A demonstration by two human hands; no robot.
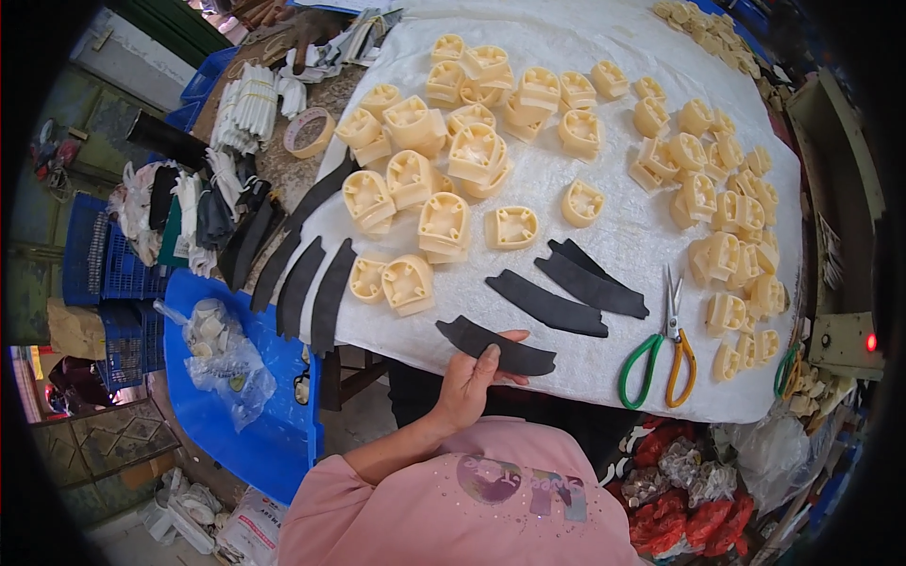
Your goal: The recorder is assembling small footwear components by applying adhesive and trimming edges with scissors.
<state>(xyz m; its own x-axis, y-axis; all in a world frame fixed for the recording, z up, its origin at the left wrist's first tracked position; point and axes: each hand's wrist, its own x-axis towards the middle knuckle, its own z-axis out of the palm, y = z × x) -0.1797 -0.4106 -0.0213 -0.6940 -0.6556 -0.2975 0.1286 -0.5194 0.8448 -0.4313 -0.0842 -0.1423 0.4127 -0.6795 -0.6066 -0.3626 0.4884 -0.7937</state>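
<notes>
My left hand is closed on a black curved strip, thumb on top and fingers underneath, at the table's near edge. The strip looks like flat foam or rubber with notched ends. Just beyond it lie more black strips, two of them overlapping. Further strips hang over the table's left edge. Scissors with one green and one yellow handle lie to the right, blades pointing away. Many cream plastic housings sit across the table, some stacked. My right hand is out of view.
A white cloth covers the table. At the left stand a blue bin with a plastic bag, a tape roll and bundled white strips. Red and clear bags lie low at the right, below a machine with a red light.
</notes>
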